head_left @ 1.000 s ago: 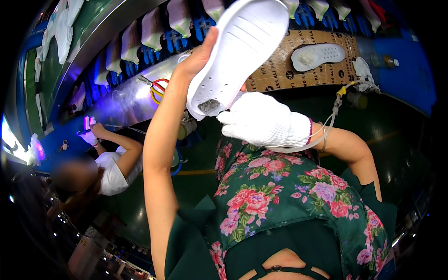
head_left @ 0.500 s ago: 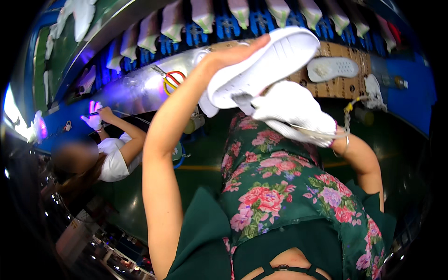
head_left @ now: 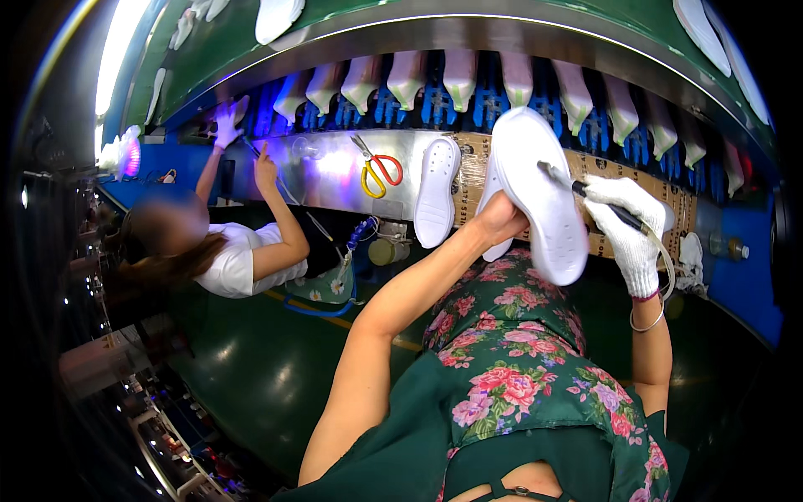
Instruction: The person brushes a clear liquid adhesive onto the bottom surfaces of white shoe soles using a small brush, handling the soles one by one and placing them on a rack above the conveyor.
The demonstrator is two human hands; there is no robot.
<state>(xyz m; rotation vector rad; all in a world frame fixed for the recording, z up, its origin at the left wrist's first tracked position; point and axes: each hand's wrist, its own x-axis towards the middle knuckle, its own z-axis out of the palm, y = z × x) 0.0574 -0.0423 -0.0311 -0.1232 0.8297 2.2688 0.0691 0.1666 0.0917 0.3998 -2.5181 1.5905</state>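
My bare left hand (head_left: 502, 219) grips a white shoe sole (head_left: 544, 205) near its edge, holding it upright and slightly tilted over the bench edge. On my right hand (head_left: 626, 224) is a white knitted glove. Its fingers are closed round a black-handled brush (head_left: 579, 187) with a pale tube running back along my wrist. The flat greyish brush tip meets the face of the sole, or hangs just over it. Behind my left hand, another white sole (head_left: 491, 197) is partly hidden. A third sole (head_left: 436, 192) lies to its left.
Flattened cardboard (head_left: 473, 159) covers part of the metal bench (head_left: 330, 180), where red-and-yellow-handled scissors (head_left: 378, 172) lie. Pale shoe forms (head_left: 408, 79) hang in blue holders beneath a green shelf (head_left: 418, 10). A jar (head_left: 726, 246) stands right; a co-worker (head_left: 242, 259) sits left.
The sole has swung from a slanted position to nearly upright. My right hand has moved up and right, bringing the brush into clear sight. My view has shifted, showing more bench.
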